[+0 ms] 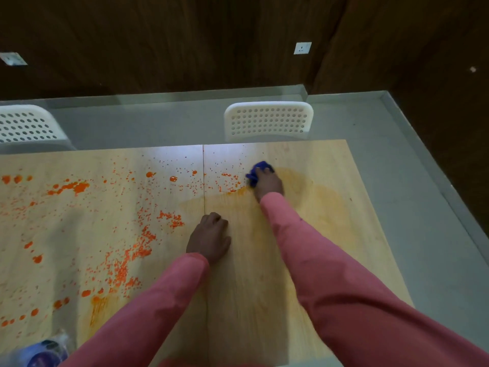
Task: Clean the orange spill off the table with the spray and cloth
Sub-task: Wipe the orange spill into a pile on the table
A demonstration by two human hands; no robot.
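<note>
1. Thickly spattered across the left and middle of the pale wooden table (pixel 246 274): the orange spill (pixel 124 260), in blobs, specks and streaks, reaching from the near left edge up to the far centre.
2. Smeared into a thin yellowish film (pixel 312 205) on the right half, with a wet orange line at its boundary just left of the cloth.
3. Bunched under the right hand (pixel 267 182) near the far edge of the table, right of the centre seam: the blue cloth (pixel 258 172), pressed against the wood at the border between droplets and film.
4. Curled down over the cloth, fingers together, only blue folds showing beyond the knuckles and to the left.
5. Planted on the wood nearer the camera, right at the centre seam: the left hand (pixel 209 238), fingers bent under and close together, gripping nothing.
6. Clad in pink sleeves (pixel 330 274) on both arms, stretched forward from the bottom of the view.
7. Blurred at the bottom left corner beside the spatter: the spray bottle (pixel 45 352), clear plastic with a purple label.
8. Pushed up to the far side of the table: two white perforated chairs (pixel 268 123), one at centre right, one at far left.
9. Beyond them, grey floor (pixel 397 168) and dark wood-panelled wall (pixel 185 43) bearing a white wall socket (pixel 302 47).
</note>
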